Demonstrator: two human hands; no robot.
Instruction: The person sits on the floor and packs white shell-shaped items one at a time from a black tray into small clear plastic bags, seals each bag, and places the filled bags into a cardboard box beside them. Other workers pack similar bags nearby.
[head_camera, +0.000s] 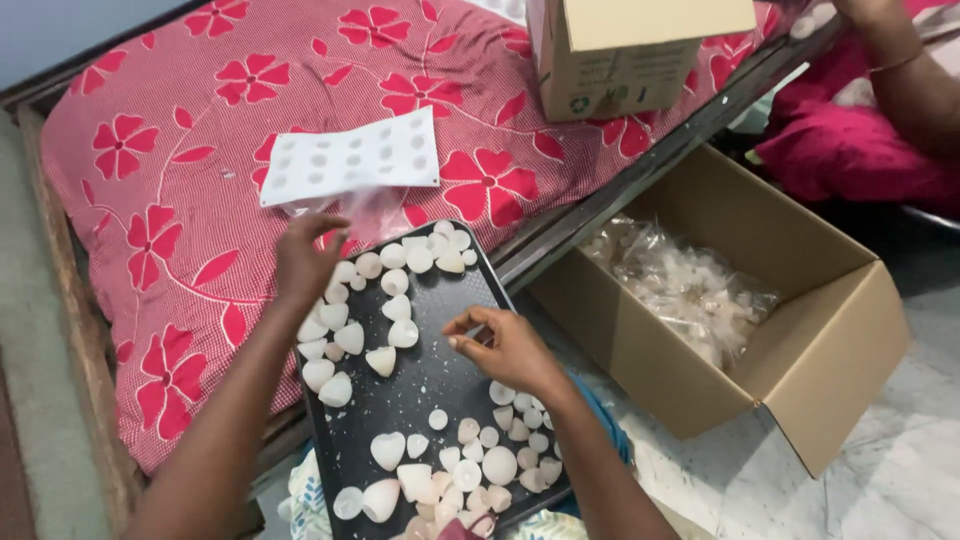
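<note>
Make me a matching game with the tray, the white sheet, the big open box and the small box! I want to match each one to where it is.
Things:
1. tray
2. white sheet
3. big open box
4. small box

Places:
A. on the floor, holding a clear bag of pieces
B. at the far edge of the flowered bed
C. under both hands, covered in pale hearts and rounds
D. flat on the bed, just beyond the tray

Pairs: 1-C, 2-D, 3-A, 4-B

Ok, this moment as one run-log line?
left hand: raised over black tray, holding clear plastic bag | right hand: pinching small piece | white shells: on tray
</note>
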